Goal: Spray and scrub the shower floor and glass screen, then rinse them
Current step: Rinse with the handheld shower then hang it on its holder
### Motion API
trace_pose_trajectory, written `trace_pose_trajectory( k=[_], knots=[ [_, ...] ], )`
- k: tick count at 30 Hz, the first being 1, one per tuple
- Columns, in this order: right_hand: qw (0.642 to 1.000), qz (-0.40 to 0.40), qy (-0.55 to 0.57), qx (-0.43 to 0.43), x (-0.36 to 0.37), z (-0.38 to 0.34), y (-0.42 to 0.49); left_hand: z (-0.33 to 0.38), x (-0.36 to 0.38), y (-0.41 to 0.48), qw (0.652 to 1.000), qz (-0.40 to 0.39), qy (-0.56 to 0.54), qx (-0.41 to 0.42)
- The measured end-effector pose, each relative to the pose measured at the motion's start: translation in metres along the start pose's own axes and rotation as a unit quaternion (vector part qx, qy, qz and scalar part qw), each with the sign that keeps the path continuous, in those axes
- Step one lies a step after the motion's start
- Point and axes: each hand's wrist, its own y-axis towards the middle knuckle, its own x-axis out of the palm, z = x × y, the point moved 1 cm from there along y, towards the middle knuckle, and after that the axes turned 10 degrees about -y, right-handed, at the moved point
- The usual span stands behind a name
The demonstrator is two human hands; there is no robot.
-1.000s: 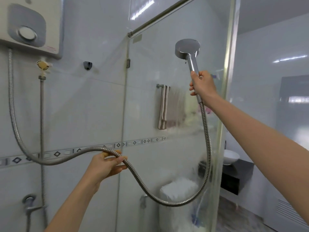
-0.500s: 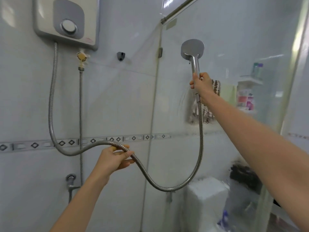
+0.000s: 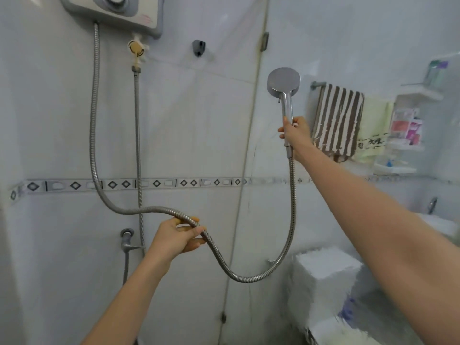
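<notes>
**Kid:** What is in your right hand (image 3: pixel 296 134)?

**Me:** The shower head (image 3: pixel 283 81). My fingers are wrapped tight around its shiny handle, right of the middle of the frame. The round part sticks up above my fist, and its back is toward me.

**Kid:** And your left hand (image 3: pixel 178 236)?

**Me:** It is lower, near the middle of the frame. My thumb and fingers pinch the metal hose (image 3: pixel 292 207). The hose lies across my fingertips.

**Kid:** Where does the hose go?

**Me:** It comes down from the water heater (image 3: pixel 117 11) in the upper left, bends along the wall, and goes through my left hand. Then it dips in a big loop and climbs up to the handle in my right hand.

**Kid:** Where is the glass screen (image 3: pixel 348 46)?

**Me:** It fills the right half of the frame, just past the shower head. Its edge runs down the middle, beside the tiled wall (image 3: pixel 199 120). The low part looks foggy and streaky.

**Kid:** What can you see through it?

**Me:** A striped towel (image 3: pixel 337 120) and a pale yellow one (image 3: pixel 373 130) hang at the right, with small shelves (image 3: pixel 403 143) next to them. A white toilet (image 3: pixel 323 277) sits in the lower right.

**Kid:** Is water coming out?

**Me:** I cannot tell.

**Kid:** What is that little dark thing up high?

**Me:** The holder (image 3: pixel 198 47) on the wall, above the row of diamond tiles (image 3: pixel 124 184).
</notes>
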Motion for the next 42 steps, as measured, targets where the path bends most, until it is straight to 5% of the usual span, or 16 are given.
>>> trace_pose_trajectory(
  k=[22,42],
  knots=[
    [0.992,-0.083,-0.009,0.099,0.021,0.161,-0.118,-0.128,-0.018,-0.018,0.992,0.012,0.062,-0.108],
    [0.988,0.004,-0.077,0.132,-0.091,0.226,-0.324,-0.221,-0.047,-0.059,0.983,-0.021,0.123,-0.134]
  ],
)
